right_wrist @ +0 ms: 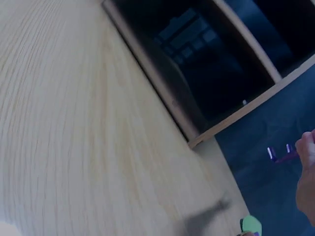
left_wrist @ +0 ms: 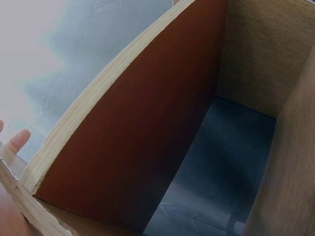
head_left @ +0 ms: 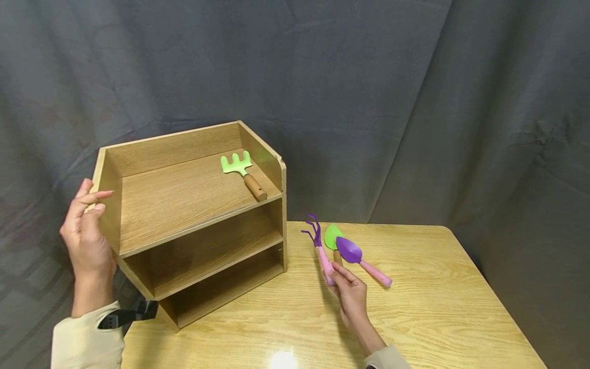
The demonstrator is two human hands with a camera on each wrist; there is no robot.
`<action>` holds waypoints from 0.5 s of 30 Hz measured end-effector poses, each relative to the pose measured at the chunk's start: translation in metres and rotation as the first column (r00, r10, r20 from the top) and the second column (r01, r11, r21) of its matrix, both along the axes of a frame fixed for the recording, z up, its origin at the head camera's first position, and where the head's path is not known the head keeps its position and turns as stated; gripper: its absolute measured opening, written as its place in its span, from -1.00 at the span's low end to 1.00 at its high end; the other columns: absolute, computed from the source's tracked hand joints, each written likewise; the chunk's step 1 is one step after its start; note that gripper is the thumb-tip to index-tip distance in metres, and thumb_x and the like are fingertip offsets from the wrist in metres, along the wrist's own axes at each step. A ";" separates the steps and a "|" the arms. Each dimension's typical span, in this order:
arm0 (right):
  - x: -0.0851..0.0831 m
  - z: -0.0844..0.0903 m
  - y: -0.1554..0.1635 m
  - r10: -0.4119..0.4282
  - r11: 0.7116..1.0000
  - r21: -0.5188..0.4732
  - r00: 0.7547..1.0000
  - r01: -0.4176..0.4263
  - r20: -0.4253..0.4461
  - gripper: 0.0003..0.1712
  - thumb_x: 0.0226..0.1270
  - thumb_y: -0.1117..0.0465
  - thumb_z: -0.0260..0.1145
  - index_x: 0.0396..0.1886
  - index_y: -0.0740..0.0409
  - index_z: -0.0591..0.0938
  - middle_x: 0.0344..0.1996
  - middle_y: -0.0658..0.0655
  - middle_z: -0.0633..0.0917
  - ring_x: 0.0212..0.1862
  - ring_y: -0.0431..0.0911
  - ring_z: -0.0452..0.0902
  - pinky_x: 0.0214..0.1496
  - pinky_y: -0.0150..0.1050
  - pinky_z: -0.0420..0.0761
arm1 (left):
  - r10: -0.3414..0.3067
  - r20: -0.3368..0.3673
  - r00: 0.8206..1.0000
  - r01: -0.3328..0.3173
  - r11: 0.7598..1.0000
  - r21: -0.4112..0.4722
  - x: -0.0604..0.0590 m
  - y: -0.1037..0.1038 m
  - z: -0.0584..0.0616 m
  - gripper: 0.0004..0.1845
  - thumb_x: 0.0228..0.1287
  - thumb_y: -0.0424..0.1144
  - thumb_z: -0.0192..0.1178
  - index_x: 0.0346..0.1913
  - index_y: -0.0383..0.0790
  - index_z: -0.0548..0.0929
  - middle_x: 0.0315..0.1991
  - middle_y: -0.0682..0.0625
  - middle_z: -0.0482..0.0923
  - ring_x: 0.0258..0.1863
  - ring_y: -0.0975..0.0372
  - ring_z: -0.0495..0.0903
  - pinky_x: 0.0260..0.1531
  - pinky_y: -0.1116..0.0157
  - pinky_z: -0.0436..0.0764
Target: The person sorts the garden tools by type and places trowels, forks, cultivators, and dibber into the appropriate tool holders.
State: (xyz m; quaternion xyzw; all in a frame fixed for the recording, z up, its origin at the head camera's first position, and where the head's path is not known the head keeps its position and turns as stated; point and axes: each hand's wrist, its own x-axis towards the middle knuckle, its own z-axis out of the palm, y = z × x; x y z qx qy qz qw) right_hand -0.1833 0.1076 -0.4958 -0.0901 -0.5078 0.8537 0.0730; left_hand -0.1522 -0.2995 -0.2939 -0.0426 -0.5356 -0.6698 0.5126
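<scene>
Matt wood shelf unit (head_left: 193, 205), glossy wood-grain table (head_left: 438, 302), wrinkled cloth backdrop (head_left: 369, 92), shiny purple trowel (head_left: 350, 251).

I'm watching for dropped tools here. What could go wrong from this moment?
The right hand pinches only the pink handle end of the purple claw cultivator, so it might slip. Lifting it may bump the purple trowel and the green trowel alongside. The left hand at the wooden three-tier shelf may shift it.

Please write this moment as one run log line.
left hand: touches wooden shelf side | right hand: holds purple claw cultivator | green rake: top shelf
</scene>
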 end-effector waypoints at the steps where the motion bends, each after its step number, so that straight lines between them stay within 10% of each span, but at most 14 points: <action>1: 0.001 0.002 0.000 0.006 0.999 -0.037 1.000 -0.006 -0.007 -0.63 0.21 0.52 0.29 0.03 0.57 0.56 -0.20 0.21 0.72 -0.23 -0.05 0.70 -0.14 -0.27 0.61 | 0.000 0.000 1.000 0.000 1.000 -0.002 0.000 0.000 0.000 -0.69 0.22 -0.52 -0.10 -0.21 -0.58 0.67 0.28 -0.26 0.38 0.33 0.06 0.24 0.25 0.43 0.08; 15: 0.015 0.032 0.006 0.096 0.959 -0.250 0.982 -0.135 -0.160 -0.67 0.38 0.50 0.08 -0.07 0.22 0.72 -0.02 0.21 0.67 -0.12 0.04 0.68 -0.07 -0.27 0.56 | -0.001 -0.003 1.000 0.001 1.000 -0.006 0.000 0.000 0.000 -0.68 0.22 -0.52 -0.11 -0.21 -0.58 0.67 0.28 -0.27 0.38 0.32 0.06 0.25 0.24 0.43 0.07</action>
